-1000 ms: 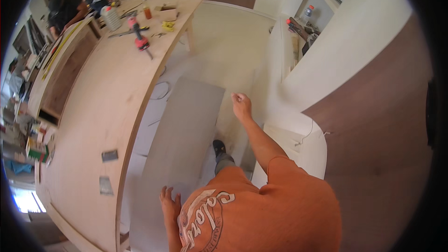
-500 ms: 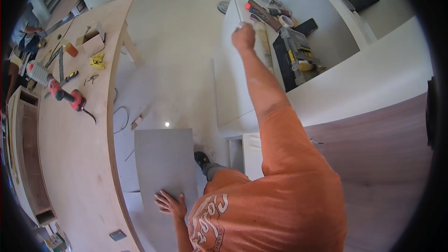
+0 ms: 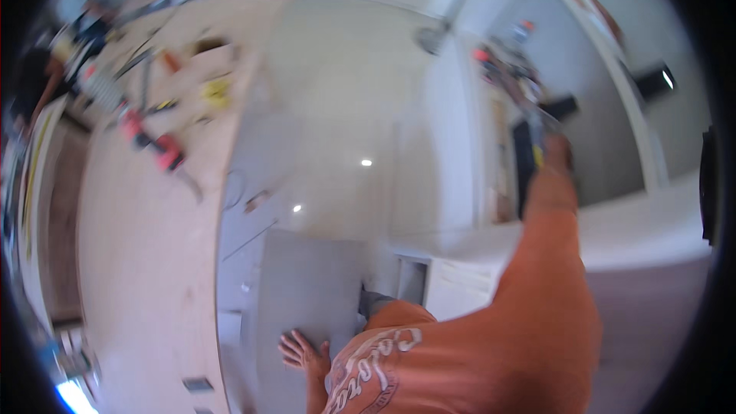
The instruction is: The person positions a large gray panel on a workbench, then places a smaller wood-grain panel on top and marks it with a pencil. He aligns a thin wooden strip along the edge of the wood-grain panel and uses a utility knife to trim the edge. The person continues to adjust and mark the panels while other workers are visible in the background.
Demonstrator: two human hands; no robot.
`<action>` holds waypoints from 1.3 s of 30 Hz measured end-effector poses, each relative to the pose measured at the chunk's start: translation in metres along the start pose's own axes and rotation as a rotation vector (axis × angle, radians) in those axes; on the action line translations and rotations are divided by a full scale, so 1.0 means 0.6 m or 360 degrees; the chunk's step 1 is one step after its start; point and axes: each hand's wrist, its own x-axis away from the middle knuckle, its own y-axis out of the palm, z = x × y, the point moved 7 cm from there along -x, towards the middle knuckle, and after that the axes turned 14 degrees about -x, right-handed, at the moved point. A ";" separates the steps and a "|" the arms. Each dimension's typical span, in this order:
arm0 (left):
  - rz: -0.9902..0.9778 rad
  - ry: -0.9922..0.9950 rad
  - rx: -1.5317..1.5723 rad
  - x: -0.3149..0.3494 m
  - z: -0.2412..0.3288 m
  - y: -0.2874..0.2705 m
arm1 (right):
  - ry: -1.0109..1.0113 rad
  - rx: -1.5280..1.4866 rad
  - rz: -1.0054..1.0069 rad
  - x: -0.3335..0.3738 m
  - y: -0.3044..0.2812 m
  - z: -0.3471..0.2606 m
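My left hand (image 3: 305, 351) lies flat on a grey board (image 3: 307, 280), its fingers spread and nothing in it. Out to the right, my right hand (image 3: 560, 155) reaches to a toolbox (image 3: 526, 161) on the white cabinet. Blur smears its fingers, so I cannot make out whether they grip anything. Just beyond that hand a dark phone (image 3: 563, 107) lies flat. Farther back are a bottle with an orange cap (image 3: 523, 31) and a brown, stick-like tool with a red end (image 3: 498, 73).
On the left a long wooden workbench (image 3: 153, 261) carries a red cordless drill (image 3: 157, 142), a crumpled yellow thing (image 3: 216, 92) and an open box (image 3: 215, 54). Two people (image 3: 80, 0) are at the far left. A cable (image 3: 234, 188) lies on the floor beside the bench.
My right hand has moved right and nearer, from the cabinet's left edge to the toolbox. My left hand stays on the board. The whole view has shifted and blurred.
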 end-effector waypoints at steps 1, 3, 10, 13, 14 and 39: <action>0.0020 -0.0149 0.0057 0.009 -0.007 -0.006 | 0.0095 -0.0060 -0.0037 -0.012 0.005 0.011; -0.0007 0.0100 0.0067 0.004 0.025 -0.034 | -0.0057 0.0077 -0.0040 -0.095 0.020 0.060; 0.0057 0.0004 0.0121 0.023 0.004 -0.040 | -0.0202 -0.0039 -0.0024 -0.148 0.065 -0.034; -0.0029 0.0076 0.0196 0.028 0.009 -0.054 | -0.0360 -0.0022 0.0104 -0.141 0.032 -0.100; -0.0014 0.0083 0.0200 0.030 0.009 -0.053 | -0.0414 -0.0042 0.0165 -0.130 0.025 -0.122; 0.1753 -0.2296 0.0806 0.675 -0.579 0.383 | -0.2627 -0.0377 -0.2216 1.315 0.311 0.292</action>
